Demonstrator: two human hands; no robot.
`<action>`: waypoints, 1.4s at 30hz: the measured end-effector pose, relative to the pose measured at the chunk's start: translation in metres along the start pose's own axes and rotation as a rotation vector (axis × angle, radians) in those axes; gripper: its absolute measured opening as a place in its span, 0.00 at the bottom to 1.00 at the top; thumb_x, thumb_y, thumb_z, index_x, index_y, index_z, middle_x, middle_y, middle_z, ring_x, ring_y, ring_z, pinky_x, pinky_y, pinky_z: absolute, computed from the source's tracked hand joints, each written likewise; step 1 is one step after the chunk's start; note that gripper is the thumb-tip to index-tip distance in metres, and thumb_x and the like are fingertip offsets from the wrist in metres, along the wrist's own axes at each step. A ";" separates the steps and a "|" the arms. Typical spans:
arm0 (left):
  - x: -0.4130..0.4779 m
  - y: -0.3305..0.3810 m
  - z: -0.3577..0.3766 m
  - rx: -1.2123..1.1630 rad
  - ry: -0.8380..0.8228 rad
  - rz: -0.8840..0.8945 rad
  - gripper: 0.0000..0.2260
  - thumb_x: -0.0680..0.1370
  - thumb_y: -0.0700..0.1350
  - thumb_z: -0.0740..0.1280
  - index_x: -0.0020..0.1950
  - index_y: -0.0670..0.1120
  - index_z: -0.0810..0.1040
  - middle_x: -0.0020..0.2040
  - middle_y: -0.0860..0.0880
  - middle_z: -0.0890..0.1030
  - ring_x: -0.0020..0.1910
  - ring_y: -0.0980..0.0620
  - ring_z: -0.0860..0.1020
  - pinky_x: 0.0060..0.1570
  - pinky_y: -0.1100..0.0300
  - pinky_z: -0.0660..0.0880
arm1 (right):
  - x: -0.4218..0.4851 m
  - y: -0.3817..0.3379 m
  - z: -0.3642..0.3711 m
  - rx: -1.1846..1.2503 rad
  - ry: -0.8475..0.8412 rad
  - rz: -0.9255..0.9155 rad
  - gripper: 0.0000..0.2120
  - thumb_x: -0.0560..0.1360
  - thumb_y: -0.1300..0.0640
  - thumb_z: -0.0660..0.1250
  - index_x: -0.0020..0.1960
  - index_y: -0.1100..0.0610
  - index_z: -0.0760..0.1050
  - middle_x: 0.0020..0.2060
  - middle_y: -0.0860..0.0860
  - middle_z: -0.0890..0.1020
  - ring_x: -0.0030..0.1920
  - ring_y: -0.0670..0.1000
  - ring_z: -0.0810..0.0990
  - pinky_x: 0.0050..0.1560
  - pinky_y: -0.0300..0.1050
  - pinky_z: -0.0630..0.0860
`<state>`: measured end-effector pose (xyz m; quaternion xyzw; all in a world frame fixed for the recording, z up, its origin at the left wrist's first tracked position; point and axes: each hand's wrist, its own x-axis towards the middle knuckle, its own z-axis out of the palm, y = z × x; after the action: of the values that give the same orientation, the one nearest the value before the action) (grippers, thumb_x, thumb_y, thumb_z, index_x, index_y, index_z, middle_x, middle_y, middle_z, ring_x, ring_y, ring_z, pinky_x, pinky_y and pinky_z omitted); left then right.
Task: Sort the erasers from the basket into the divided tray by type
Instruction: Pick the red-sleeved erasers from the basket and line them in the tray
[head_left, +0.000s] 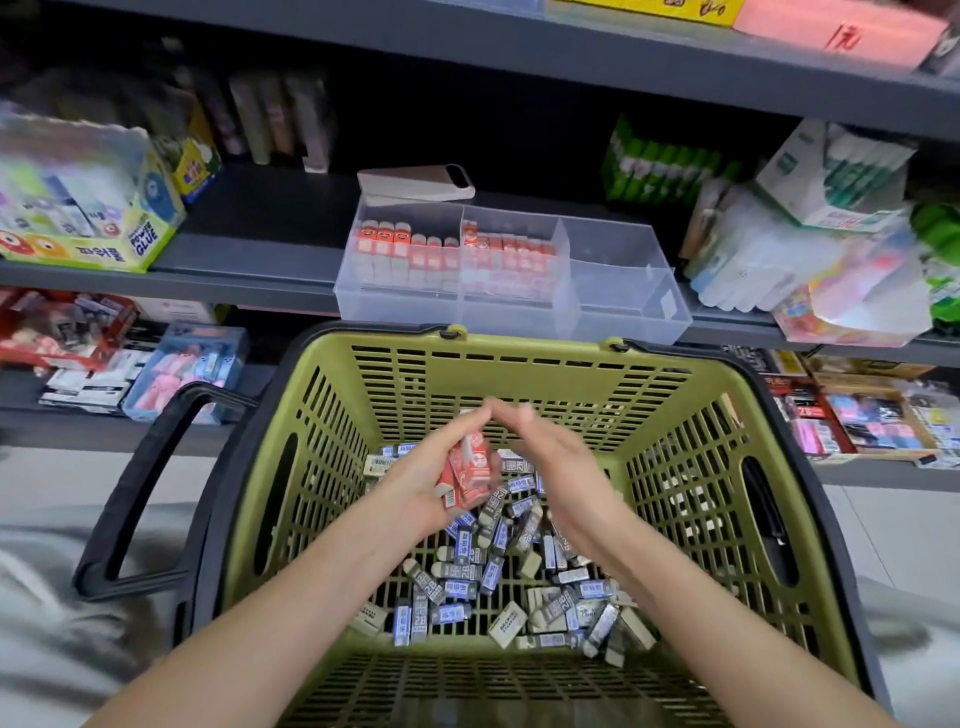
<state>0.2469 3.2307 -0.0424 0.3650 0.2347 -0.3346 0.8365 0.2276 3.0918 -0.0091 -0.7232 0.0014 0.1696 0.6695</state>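
Grey and blue-sleeved erasers (467, 587) litter the floor of the green basket (675, 467). Above them the left hand (415, 488) grips a bunch of red erasers (470, 470). The right hand (561, 467), blurred, has its fingers straight beside it and partly hides the pile. Beyond, on the shelf (260, 244), the clear divided tray (623, 312) has rows of red erasers (452, 254) in its two left compartments. A flat grey case (415, 182) lies behind the tray, and a glue box (104, 218) stands to the left.

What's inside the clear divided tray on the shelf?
The clear plastic divided tray holds red-sleeved erasers in its two left compartments; the right ones look empty. Lower rows are blurred.
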 end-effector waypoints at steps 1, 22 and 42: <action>-0.001 0.002 0.000 -0.029 -0.010 0.002 0.08 0.59 0.47 0.77 0.30 0.44 0.83 0.27 0.47 0.79 0.23 0.51 0.78 0.26 0.62 0.76 | 0.004 0.004 -0.015 0.017 0.081 0.019 0.19 0.74 0.40 0.62 0.57 0.50 0.78 0.57 0.44 0.81 0.60 0.43 0.76 0.63 0.41 0.69; -0.008 0.015 0.010 -0.149 -0.020 0.067 0.16 0.65 0.37 0.72 0.51 0.43 0.77 0.33 0.45 0.81 0.28 0.50 0.80 0.28 0.60 0.78 | 0.042 0.112 -0.098 -0.864 0.094 0.218 0.10 0.75 0.56 0.68 0.55 0.58 0.77 0.45 0.48 0.76 0.40 0.45 0.73 0.41 0.36 0.69; -0.007 0.013 -0.004 0.351 0.336 0.250 0.15 0.68 0.33 0.76 0.50 0.42 0.76 0.37 0.43 0.81 0.27 0.50 0.81 0.26 0.58 0.77 | 0.046 0.115 -0.050 -1.068 -0.185 0.103 0.21 0.72 0.43 0.69 0.56 0.57 0.77 0.48 0.52 0.81 0.48 0.52 0.79 0.48 0.46 0.75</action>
<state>0.2516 3.2430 -0.0346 0.5810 0.2616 -0.1991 0.7445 0.2562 3.0421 -0.1298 -0.9437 -0.1085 0.2424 0.1974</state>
